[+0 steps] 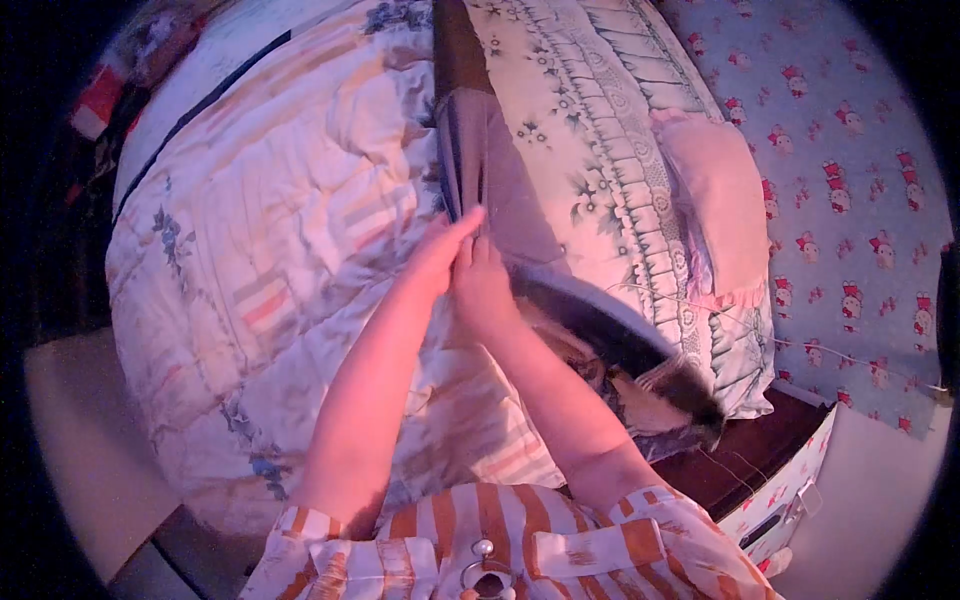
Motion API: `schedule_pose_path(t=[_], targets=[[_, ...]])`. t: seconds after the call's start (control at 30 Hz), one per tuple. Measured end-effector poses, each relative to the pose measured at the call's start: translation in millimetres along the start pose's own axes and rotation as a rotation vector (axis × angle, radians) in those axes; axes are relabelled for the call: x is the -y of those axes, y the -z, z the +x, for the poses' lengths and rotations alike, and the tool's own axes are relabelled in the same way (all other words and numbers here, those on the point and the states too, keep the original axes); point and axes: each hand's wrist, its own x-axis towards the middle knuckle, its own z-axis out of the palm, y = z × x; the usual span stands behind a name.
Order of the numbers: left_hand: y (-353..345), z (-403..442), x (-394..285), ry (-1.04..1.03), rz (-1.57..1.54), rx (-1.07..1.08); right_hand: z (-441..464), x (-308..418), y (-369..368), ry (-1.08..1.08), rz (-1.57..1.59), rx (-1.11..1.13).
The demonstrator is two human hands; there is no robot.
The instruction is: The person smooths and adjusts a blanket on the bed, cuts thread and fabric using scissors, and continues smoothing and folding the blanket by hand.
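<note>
A greyish-purple piece of cloth [520, 210], with a dark brown part at its far end, lies lengthwise on the bed in front of me. My left hand [437, 257] is at its near left edge, fingers pressed together on a fold. Right beside it, almost touching, my right hand [483, 283] has its fingers closed on the same cloth. The fingertips are partly hidden, and I cannot tell what kind of garment the cloth is. Just right of my right forearm lies a dark, fuzzy-edged textile bundle [640, 370].
A patterned quilt [290, 240] covers the bed's left side. On the right are a floral frilled sheet [600, 130], a pink pillow [715, 205] and a thin white cable [800, 345]. A patterned wall covering [830, 150] borders the bed; a printed box [790, 500] stands at lower right.
</note>
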Motion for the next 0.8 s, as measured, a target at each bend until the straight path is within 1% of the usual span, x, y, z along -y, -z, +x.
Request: schedule_pose_path(t=[0.03, 0.07, 0.13, 0.17, 0.23, 0.27, 0.33, 0.37, 0.43, 0.57, 0.63, 0.73, 0.8], targets=[[-2.4, 5.6, 0.6, 0.032, 0.116, -0.028, -6.9, 2.8, -9.1, -0.003, 0.04, -0.079], [1.9, 11.4, 6.5, 0.036, 0.117, -0.034, -11.5, 4.7, -9.6, -0.004, 0.045, -0.074], [10.7, 25.1, 20.6, -0.09, 0.134, -0.14, -15.6, 4.4, -7.5, -0.105, 0.194, -0.106], [14.0, 29.8, 23.3, -0.089, 0.136, -0.14, -12.8, -2.8, 0.1, -0.106, 0.195, -0.107], [20.4, 35.2, 26.6, -0.038, 0.144, -0.198, 0.0, -24.7, 17.9, -0.238, 0.651, 0.154], [19.9, 33.2, 26.6, -0.037, 0.142, -0.199, -2.5, -33.8, -3.6, -0.471, 0.91, -0.07], [15.6, 27.4, 23.8, -0.024, 0.09, -0.161, 12.3, -47.8, 17.4, -0.686, 1.108, -0.054], [13.8, 26.4, 22.9, -0.029, 0.087, -0.159, 20.4, -55.1, 17.0, -0.68, 1.106, -0.057], [11.1, 23.5, 22.6, -0.039, 0.068, -0.183, 34.7, -67.9, 11.5, -0.329, 0.661, -0.31], [13.3, 24.6, 25.1, -0.063, 0.048, -0.164, 38.0, -81.3, -7.4, -0.257, 0.571, -0.236], [24.8, 41.5, 37.2, -0.063, 0.059, -0.106, 37.3, -78.7, -1.9, -0.272, 0.478, -0.125], [14.5, 24.3, 24.7, -0.039, 0.081, -0.128, 37.8, -76.3, -5.8, -0.231, 0.401, -0.109], [21.6, 34.6, 32.3, -0.049, 0.085, -0.113, 39.3, -76.4, -7.2, -0.218, 0.346, -0.075]])
